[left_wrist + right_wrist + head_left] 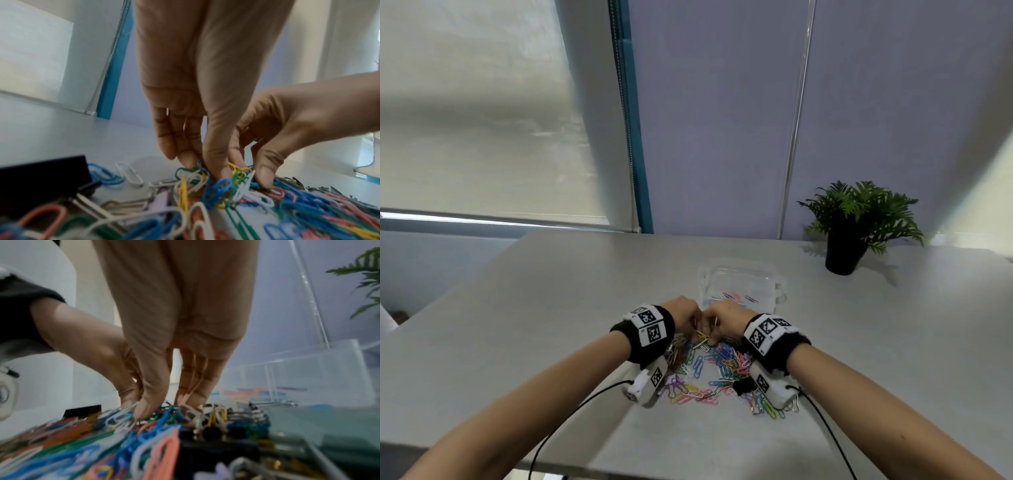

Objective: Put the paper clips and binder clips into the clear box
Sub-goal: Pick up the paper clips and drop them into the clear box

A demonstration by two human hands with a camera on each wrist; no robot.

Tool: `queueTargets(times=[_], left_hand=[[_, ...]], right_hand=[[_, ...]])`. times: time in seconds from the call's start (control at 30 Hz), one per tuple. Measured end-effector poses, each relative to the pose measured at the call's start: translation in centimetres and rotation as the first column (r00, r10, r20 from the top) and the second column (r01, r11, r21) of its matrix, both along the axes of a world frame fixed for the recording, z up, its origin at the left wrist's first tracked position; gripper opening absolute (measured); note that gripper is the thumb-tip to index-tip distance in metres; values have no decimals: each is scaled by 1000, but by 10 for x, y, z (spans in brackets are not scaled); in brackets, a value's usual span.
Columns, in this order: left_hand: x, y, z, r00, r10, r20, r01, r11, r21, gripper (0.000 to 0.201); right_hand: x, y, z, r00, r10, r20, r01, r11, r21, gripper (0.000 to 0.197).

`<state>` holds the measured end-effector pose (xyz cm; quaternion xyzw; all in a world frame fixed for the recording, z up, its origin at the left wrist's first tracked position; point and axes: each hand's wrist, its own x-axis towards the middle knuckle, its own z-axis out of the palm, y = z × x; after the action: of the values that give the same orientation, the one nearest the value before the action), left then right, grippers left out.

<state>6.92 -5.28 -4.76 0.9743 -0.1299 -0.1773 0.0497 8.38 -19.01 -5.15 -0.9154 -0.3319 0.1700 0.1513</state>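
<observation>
pinching paper clips (224, 183) mid-table, left hand (683, 313) and right hand (724, 317) both curled on tangle; lift slowly, shake strays loose before clear box (739, 284).

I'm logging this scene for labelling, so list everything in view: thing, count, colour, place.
paper clips: many, mixed colours, heaped on the near table; a few in the box
binder clips: several, black, among the heap
clear box: one, transparent, behind the heap
potted plant: one, green in black pot, far right
table: one, grey
window blind: one, pale, left
left hand: pinching clips
right hand: pinching clips
</observation>
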Motion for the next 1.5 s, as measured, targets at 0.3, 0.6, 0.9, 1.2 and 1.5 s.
queueTargets(times=[0.3,0.6,0.9,1.2,1.5], left_hand=[[16,13,-1,988,125,-95,-151,918,-366,17],[26,13,13,979,84,-186,-174,823,-541,22],[91,-7,39,978,166,-127,-209,788,-579,12],[120,-21,11,961,222,-167,-275,843,-463,15],[59,11,60,994,72,78,-35,918,-395,27]], right_hand=[[9,-20,2,988,-114,-101,137,954,266,15],[18,-42,5,940,-182,-290,309,815,491,27],[29,-79,24,874,-250,-417,477,607,635,24],[72,-79,38,837,-457,-300,523,512,681,29],[90,-49,34,890,-452,62,341,750,567,16]])
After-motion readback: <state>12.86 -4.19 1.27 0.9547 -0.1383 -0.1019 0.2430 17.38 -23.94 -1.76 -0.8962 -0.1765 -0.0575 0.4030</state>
